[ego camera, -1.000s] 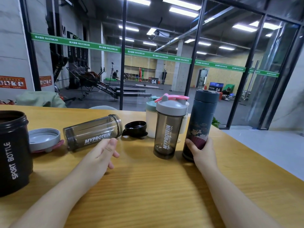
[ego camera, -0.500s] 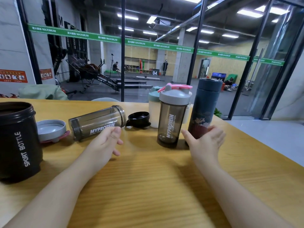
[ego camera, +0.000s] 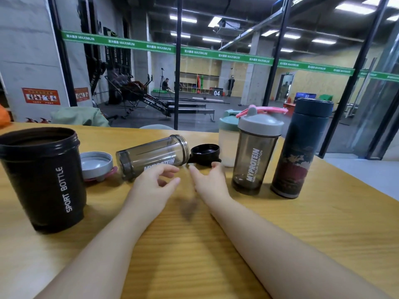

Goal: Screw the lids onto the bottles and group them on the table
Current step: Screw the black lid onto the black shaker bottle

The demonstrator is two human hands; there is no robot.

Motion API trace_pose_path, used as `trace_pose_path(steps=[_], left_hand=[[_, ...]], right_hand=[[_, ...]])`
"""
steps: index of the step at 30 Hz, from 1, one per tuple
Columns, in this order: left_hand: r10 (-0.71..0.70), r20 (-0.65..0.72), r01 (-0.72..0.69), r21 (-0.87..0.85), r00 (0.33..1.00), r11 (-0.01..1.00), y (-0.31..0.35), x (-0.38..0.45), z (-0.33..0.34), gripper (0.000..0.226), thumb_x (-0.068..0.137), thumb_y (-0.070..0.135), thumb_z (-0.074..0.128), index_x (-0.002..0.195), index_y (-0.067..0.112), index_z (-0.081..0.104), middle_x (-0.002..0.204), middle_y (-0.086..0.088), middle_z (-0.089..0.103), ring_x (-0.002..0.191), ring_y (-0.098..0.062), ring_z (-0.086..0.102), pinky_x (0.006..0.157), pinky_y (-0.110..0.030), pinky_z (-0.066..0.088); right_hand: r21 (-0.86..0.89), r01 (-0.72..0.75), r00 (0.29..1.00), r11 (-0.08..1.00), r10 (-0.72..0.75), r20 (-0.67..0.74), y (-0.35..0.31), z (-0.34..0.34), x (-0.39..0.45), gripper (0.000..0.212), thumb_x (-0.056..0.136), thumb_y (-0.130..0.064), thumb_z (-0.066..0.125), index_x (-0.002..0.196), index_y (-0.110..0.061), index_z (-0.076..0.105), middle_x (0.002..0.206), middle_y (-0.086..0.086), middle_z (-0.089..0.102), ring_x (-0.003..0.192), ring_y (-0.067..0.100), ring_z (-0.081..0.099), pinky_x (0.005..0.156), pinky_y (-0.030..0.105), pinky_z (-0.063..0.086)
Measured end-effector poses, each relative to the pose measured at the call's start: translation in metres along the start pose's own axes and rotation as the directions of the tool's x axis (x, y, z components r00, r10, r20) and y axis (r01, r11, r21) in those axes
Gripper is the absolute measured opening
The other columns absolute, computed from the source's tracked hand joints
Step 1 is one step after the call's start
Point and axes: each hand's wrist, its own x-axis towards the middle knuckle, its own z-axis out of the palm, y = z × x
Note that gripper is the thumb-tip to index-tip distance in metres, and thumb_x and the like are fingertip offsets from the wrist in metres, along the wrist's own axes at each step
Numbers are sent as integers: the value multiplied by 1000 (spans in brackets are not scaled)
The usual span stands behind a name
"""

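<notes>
Three bottles stood capped and grouped at the right of the table (ego camera: 280,244): the flask (ego camera: 302,147), the grey-lidded shaker (ego camera: 257,156) touching or just beside it, and a pale bottle (ego camera: 226,145) behind the shaker. Two remained open. The clear bottle (ego camera: 151,156) lay on its side left of the shaker, the black lid (ego camera: 204,154) at its mouth and the grey lid (ego camera: 96,162) by its base. Left of that lid stood the uncapped black bottle (ego camera: 43,178).

The left hand (ego camera: 153,186) hovered beside the clear bottle, fingers loosely curled, grasping nothing. The right hand (ego camera: 209,182) reached open toward the black lid, empty. Nothing seemed to block either reach.
</notes>
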Motion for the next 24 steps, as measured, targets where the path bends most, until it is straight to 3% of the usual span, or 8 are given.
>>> trace_pose_path(steps=[4,8,11,15,17,24], left_hand=[[-42,-73,36,-77,996,996,-7,5,12,19,86,22,63,103,32,60,101,7,61,79,-6,59,60,-22,42],[-60,-60,54,-93,996,994,-9,8,21,20,88,22,60,106,29,59,103,9,58,78,-4,58,60,-26,43],[-53,-63,47,-98,997,994,-7,7,23,17,88,21,59,101,32,58,101,11,59,78,-6,58,62,-27,45],[-30,-42,26,-75,999,997,-2,6,25,18,90,20,57,103,32,57,100,14,57,81,0,55,64,-5,39],[-23,-33,21,-59,999,998,-1,6,26,18,90,20,57,104,32,56,100,14,57,81,0,54,63,-1,37],[-18,-15,17,-37,1000,999,0,6,26,20,90,22,55,102,38,52,101,17,55,82,1,54,66,-9,41]], right_hand=[[173,-140,982,975,159,-98,3,24,42,91,72,-44,73,139,-11,22,140,13,33,113,36,56,96,48,48],[353,-218,947,910,285,-150,4,36,72,104,51,-50,75,135,-15,27,136,12,37,109,38,60,87,51,53],[416,-249,923,875,344,-172,3,41,89,86,64,-44,72,132,-12,31,134,15,43,106,40,61,87,49,54],[458,-269,893,847,397,-210,-2,42,102,73,79,-35,66,134,-8,26,134,19,44,110,41,57,88,50,53],[466,-264,888,845,401,-224,-2,40,106,73,85,-29,64,138,-6,20,137,20,41,114,42,53,91,49,51],[455,-281,896,845,401,-191,0,35,103,64,80,-13,61,131,-11,24,139,18,40,108,42,57,89,49,53]])
